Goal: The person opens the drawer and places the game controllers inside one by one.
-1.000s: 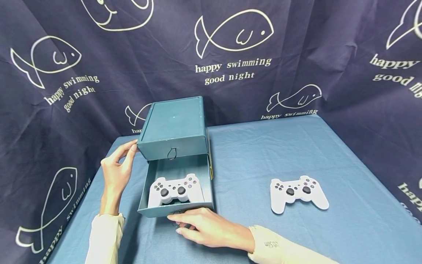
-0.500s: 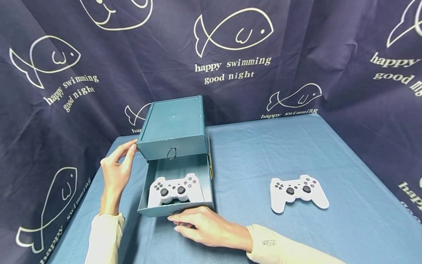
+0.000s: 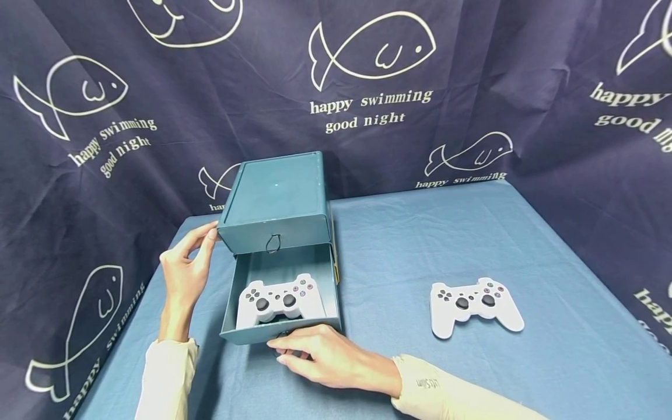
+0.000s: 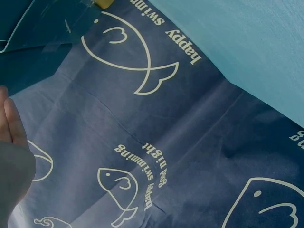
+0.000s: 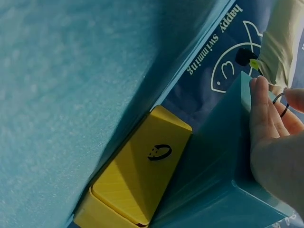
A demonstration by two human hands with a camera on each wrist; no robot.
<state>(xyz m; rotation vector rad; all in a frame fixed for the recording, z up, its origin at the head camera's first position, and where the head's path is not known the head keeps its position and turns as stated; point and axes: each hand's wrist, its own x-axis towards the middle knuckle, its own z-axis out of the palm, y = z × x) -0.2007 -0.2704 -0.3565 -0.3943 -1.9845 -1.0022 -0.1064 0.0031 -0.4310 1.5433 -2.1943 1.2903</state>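
On the table's left half stands a teal drawer cabinet (image 3: 275,189). Its lower drawer (image 3: 252,334) is pulled out and has a white game controller (image 3: 278,300) in it. My left hand (image 3: 184,265) touches the cabinet's front left edge with its fingertips; in the left wrist view only a few straight fingers (image 4: 14,126) show. At the drawer's front is my right hand (image 3: 328,359), fingers lying along the panel. In the right wrist view a thin black loop pull (image 5: 281,103) shows between thumb and fingers, with a gap around it.
A second white game controller (image 3: 475,306) lies on the blue tablecloth (image 3: 399,251) to the right. Low on the cabinet's right side is a yellow panel (image 5: 140,166) with a black loop. Dark blue fish-print cloth (image 3: 252,87) hangs behind and beside the table.
My right hand has shifted slightly up and closer against the drawer front, and the loop pull below its fingertips has gone from sight in the head view. The left hand stays put.
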